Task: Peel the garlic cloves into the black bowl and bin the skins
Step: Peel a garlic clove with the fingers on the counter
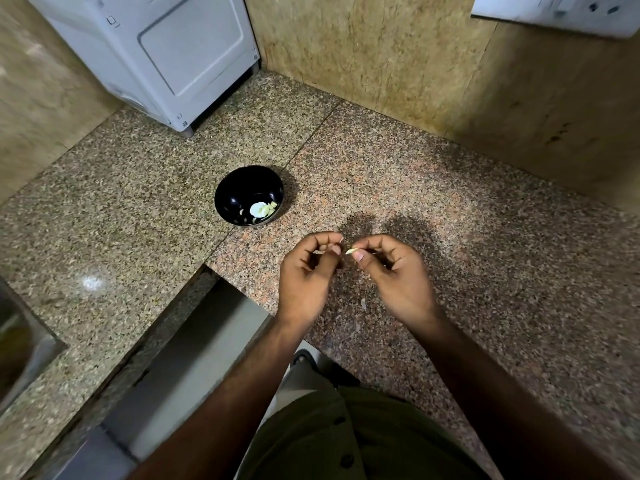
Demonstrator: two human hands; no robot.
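Observation:
A black bowl [248, 195] stands on the speckled granite counter [450, 209] and holds several pale peeled garlic pieces [259, 209]. In front of it and to the right, my two hands hover just above the counter, almost touching. My right hand [391, 271] pinches a small pale garlic clove [351, 251] between thumb and forefinger. My left hand [310, 268] has its fingers curled, thumb and forefinger pinched close to the clove's tip; what they grip is too small to make out. A scrap of skin [363, 303] lies on the counter between my wrists.
A white appliance [162, 53] stands at the back left corner. Stone walls close the back and right. A socket plate [561, 12] hangs at top right. The counter's front edge [221, 271] steps inward by my left arm. A metal sink rim [20, 341] shows at far left.

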